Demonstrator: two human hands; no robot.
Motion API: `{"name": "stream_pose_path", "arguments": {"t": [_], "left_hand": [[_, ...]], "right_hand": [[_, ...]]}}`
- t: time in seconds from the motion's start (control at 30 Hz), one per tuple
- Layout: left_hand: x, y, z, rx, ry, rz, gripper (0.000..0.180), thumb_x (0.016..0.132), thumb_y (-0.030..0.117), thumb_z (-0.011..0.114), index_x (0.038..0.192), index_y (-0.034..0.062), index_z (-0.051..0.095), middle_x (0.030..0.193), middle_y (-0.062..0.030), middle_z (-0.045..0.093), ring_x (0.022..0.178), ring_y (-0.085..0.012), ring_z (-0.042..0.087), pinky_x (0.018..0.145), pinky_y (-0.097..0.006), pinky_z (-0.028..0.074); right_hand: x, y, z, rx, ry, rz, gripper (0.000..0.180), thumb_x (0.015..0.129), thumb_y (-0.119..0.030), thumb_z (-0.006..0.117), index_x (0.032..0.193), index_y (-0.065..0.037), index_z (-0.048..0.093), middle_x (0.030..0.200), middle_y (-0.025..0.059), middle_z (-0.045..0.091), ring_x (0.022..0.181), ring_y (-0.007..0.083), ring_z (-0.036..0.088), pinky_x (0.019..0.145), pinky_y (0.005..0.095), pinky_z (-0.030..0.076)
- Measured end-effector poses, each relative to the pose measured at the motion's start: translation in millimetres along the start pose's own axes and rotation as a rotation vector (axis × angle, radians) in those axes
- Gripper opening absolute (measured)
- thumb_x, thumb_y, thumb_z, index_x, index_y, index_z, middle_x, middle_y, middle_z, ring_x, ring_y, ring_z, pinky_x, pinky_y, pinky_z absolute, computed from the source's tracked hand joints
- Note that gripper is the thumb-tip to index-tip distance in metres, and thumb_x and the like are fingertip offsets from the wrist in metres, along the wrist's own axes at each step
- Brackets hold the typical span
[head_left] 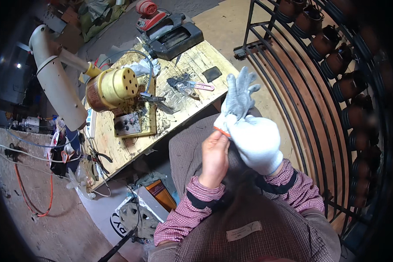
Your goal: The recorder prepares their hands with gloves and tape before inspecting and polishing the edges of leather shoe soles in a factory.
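Note:
My left hand (214, 159) is bare and pinches the orange-edged cuff of a grey and white work glove (239, 94). That glove stands up above my hands, its grey fingers pointing away from me and slightly spread. My right hand (258, 142) wears a white knit glove and is closed at the loose glove's cuff. The right fingertips are hidden behind the fabric. Both hands are close together over my lap, to the right of the wooden workbench (179, 124).
On the bench are a yellow cylinder with holes (120, 85), a pink-handled cutter (201, 86), a dark square pad (212, 74) and a black tool case (174, 40). A grey jointed arm (59, 83) stands at left. Black rack bars (292, 91) and dark brown pots (325, 41) line the right.

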State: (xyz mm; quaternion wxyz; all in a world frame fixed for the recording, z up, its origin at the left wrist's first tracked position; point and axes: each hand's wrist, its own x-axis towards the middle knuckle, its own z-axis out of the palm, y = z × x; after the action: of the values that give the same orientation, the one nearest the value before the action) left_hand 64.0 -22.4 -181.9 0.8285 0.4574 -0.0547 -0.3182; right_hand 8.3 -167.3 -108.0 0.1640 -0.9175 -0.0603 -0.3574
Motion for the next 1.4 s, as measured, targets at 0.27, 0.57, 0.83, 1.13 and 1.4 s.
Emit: {"name": "stream_pose_path", "arguments": {"t": [0.27,0.57,0.83,1.13,1.4], "left_hand": [[15.2,31.4,3.3,0.027,-0.19,0.067,0.05,0.112,0.003,0.049,0.161,-0.0071,0.046,0.153,-0.02,0.063,0.139,-0.0294,0.064,0.121,-0.041,0.048],[56.6,40.4,27.7,0.043,-0.473,-0.012,0.08,0.113,0.018,0.051,0.179,0.0132,0.006,0.176,-0.0265,0.032,0.149,-0.0492,0.051,0.117,-0.055,0.051],[76.5,49.2,14.3,-0.178,-0.34,-0.007,0.063,0.114,0.014,0.048,0.17,-0.0083,0.029,0.174,-0.0226,0.039,0.154,-0.0316,0.05,0.13,-0.046,0.039],[80.4,17.6,28.7,-0.374,-0.32,-0.246,0.073,0.118,0.051,0.04,0.166,-0.0033,0.039,0.153,-0.0238,0.059,0.135,-0.037,0.062,0.116,-0.047,0.05],[105.6,-2.6,10.9,-0.879,-0.603,-0.405,0.072,0.118,0.052,0.043,0.168,0.0006,0.038,0.151,-0.0234,0.058,0.13,-0.0375,0.061,0.115,-0.05,0.048]], "right_hand": [[4.0,-7.1,11.7,0.108,-0.051,-0.019,0.039,0.089,-0.012,0.07,0.126,-0.002,0.072,0.079,0.0031,0.062,0.068,0.0227,0.066,0.062,0.0391,0.05],[-0.7,-7.7,8.5,0.304,-0.118,0.096,0.037,0.096,-0.014,0.072,0.131,-0.003,0.073,0.081,0.0073,0.069,0.071,0.0282,0.069,0.066,0.0436,0.051],[0.2,-6.4,22.5,0.401,-0.022,0.221,0.031,0.096,-0.018,0.074,0.125,-0.009,0.078,0.092,0.0101,0.077,0.079,0.0311,0.073,0.071,0.0437,0.053],[-4.2,-5.4,21.7,0.412,-0.042,0.178,0.031,0.094,-0.015,0.072,0.124,-0.007,0.077,0.09,0.0099,0.076,0.078,0.0311,0.072,0.073,0.0452,0.054],[0.1,-11.0,23.0,0.384,-0.046,0.121,0.029,0.098,-0.017,0.068,0.124,-0.006,0.073,0.088,0.0096,0.072,0.076,0.0284,0.071,0.071,0.0425,0.053]]}}
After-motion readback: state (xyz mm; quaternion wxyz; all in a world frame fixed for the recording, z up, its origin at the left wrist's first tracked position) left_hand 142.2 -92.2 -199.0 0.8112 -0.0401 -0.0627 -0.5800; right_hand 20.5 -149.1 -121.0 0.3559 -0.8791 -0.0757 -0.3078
